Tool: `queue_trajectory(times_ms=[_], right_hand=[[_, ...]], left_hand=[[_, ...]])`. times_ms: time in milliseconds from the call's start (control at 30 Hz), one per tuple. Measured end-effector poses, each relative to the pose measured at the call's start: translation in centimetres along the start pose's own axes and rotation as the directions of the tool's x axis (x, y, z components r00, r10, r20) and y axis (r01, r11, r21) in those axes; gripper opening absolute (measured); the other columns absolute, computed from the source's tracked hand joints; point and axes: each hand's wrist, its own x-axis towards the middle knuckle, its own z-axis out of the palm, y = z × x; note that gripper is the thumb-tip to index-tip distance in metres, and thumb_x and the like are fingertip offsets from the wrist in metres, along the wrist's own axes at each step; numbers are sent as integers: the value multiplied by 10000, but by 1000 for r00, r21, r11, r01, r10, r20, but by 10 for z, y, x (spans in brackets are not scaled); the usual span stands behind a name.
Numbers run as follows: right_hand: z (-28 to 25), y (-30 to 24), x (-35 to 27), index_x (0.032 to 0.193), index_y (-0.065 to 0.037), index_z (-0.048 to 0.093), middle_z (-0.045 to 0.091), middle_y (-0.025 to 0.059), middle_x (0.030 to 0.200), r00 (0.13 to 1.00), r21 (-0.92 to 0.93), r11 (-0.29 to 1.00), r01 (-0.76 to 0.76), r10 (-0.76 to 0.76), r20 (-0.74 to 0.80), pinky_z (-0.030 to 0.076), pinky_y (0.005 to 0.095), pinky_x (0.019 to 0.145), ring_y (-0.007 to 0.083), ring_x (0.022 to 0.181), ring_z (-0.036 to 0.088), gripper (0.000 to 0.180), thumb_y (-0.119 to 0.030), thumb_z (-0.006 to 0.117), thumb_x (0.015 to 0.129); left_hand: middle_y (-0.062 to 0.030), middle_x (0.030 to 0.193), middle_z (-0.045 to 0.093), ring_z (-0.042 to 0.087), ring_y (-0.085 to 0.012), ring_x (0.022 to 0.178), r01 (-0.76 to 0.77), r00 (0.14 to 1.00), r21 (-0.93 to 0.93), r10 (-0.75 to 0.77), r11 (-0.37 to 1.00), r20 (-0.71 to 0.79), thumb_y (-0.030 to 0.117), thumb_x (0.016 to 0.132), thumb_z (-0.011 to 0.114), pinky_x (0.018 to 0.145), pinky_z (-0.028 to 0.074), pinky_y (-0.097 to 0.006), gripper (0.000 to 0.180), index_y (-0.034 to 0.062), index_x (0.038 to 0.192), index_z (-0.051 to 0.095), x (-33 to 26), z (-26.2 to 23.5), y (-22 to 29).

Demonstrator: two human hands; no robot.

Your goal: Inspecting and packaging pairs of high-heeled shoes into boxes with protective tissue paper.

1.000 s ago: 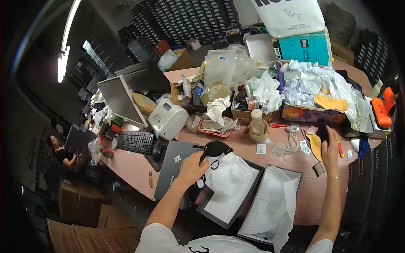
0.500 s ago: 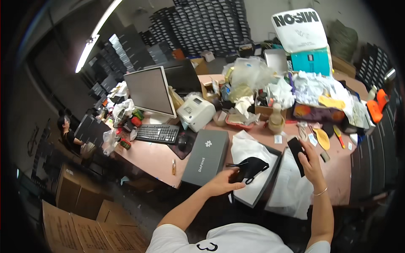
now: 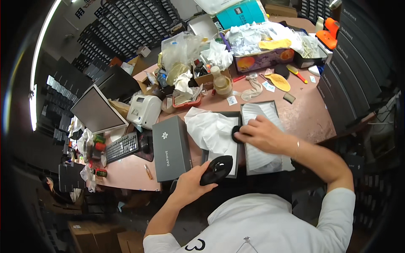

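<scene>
My left hand (image 3: 190,184) grips a black shoe (image 3: 216,169) by its heel end, holding it over the near edge of an open shoe box (image 3: 222,162). My right hand (image 3: 260,133) lies across the box lid lined with white paper (image 3: 261,147) and pinches a small black object (image 3: 236,134) between the box and the lid. Crumpled white tissue paper (image 3: 209,128) fills the open box. A closed grey shoe box (image 3: 171,147) lies to the left of my left hand.
The pink table (image 3: 303,114) is crowded: a monitor (image 3: 98,110), keyboard (image 3: 121,147), white label printer (image 3: 143,110), tape roll (image 3: 222,84), yellow insoles (image 3: 278,81) and heaps of paper and bags at the back. Dark box stacks stand at right. Another person (image 3: 48,183) sits far left.
The view has swung down and closer to the boxes. My left hand brought the black shoe toward me to the box's near edge. My right hand came down onto the paper-lined lid.
</scene>
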Motion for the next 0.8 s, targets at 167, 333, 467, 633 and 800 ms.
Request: queue_trajectory(times_ms=[167,333,467,633,800], right_hand=[[20,-68,2,1077,-59,635,550,26,1017,994,193,978,81,-65,-88,404,346,713,162,869,547,304,-156,579,795],[16,-46,-3,1131,-49,600,560,34,978,969,224,969,-106,151,-196,404,332,732,176,868,548,388,-159,598,759],[25,-70,11,1067,-45,619,538,55,904,999,248,968,45,-41,-19,422,311,725,192,886,557,334,-151,580,752],[27,50,-19,949,-55,659,619,100,852,889,122,934,-335,356,-288,464,368,684,279,798,610,210,-41,616,744],[51,134,-32,1188,4,562,636,180,1010,704,-20,797,-603,520,-484,467,407,850,369,971,587,419,-93,676,797]], left_hand=[[-107,825,544,598,-292,727,-95,994,275,105,957,-24,192,660,790,639,483,-379,715,25,1288,491,3,3,-2],[-83,825,550,590,-256,738,-104,987,402,144,910,-69,160,644,782,623,469,-345,741,10,1304,480,-1,-4,-1],[-69,785,535,560,-239,690,-211,971,495,241,843,3,165,637,782,607,456,-342,710,1,1276,518,8,-3,2],[-63,1061,626,590,-106,923,337,899,-602,-437,724,-22,132,755,778,780,486,-255,595,-62,1252,514,-11,-22,-11],[-86,1077,614,578,-141,924,131,911,-825,-396,550,-119,144,800,751,839,485,-298,582,-64,1277,490,12,22,-46]])
